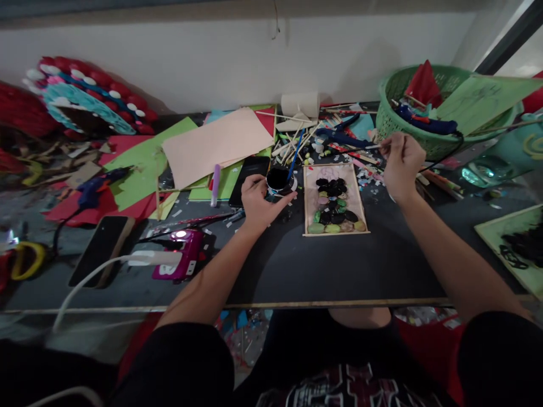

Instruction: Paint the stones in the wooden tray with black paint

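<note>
1. Large block letters on the black shirt [356, 390] are cut off below; I cannot read the word.
2. The left hand [259, 204] grips a small jar [279, 180], mouth up, left of the framed stone panel [311, 195] on the worktop [271, 271].
3. The right hand [402, 161] pinches a thin tool [374, 147], tip pointing left.
4. The panel's long axis runs away from the person.

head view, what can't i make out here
Head view:
Jar: lower part hidden by the left hand.
Thin tool in the right hand: tip too small and dark.
Green basket: deeper contents hidden by its wall.
Shirt print: cut off by bottom edge.
</note>
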Action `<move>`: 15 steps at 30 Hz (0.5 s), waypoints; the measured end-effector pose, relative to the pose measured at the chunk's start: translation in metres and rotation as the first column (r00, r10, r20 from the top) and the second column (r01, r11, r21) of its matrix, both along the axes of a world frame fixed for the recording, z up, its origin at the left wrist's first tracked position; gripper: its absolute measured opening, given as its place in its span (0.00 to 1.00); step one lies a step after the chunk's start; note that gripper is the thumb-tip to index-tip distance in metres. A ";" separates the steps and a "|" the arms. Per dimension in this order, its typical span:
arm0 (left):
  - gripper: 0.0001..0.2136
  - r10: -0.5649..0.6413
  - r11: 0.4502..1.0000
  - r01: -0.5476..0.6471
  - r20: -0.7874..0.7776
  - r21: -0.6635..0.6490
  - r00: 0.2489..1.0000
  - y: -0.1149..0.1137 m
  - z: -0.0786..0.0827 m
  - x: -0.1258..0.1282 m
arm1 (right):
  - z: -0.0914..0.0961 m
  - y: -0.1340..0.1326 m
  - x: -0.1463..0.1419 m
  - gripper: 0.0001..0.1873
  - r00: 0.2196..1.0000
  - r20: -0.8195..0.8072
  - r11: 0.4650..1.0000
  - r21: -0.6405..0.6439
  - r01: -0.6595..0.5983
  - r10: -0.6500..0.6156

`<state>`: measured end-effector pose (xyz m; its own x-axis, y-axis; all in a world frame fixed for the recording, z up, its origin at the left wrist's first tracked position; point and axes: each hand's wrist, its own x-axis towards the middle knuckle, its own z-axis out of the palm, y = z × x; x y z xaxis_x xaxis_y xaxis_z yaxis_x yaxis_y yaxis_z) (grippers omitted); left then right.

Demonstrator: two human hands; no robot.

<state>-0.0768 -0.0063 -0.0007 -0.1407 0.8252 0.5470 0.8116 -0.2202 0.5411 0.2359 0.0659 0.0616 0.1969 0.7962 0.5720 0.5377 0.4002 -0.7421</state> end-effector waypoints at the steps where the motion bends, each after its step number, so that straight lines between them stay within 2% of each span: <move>1: 0.23 0.005 1.000 -0.005 0.006 -0.005 1.000 0.000 0.001 0.000 | -0.008 -0.004 0.001 0.31 1.000 0.022 1.000 -0.016 -0.020 0.020; 4: 0.22 0.016 1.000 -0.016 -0.003 -0.006 1.000 0.000 0.002 -0.001 | -0.031 -0.012 0.001 0.29 0.998 -0.057 1.000 0.027 0.014 -0.012; 7: 0.22 0.017 1.000 -0.017 -0.032 -0.001 0.999 0.000 0.001 -0.002 | -0.044 -0.014 -0.002 0.30 0.991 -0.134 1.000 -0.012 0.017 -0.019; 15: 0.22 0.001 0.999 -0.002 -0.020 -0.035 1.000 0.001 -0.003 -0.004 | -0.052 -0.020 -0.006 0.31 0.993 -0.108 0.998 -0.038 0.045 -0.048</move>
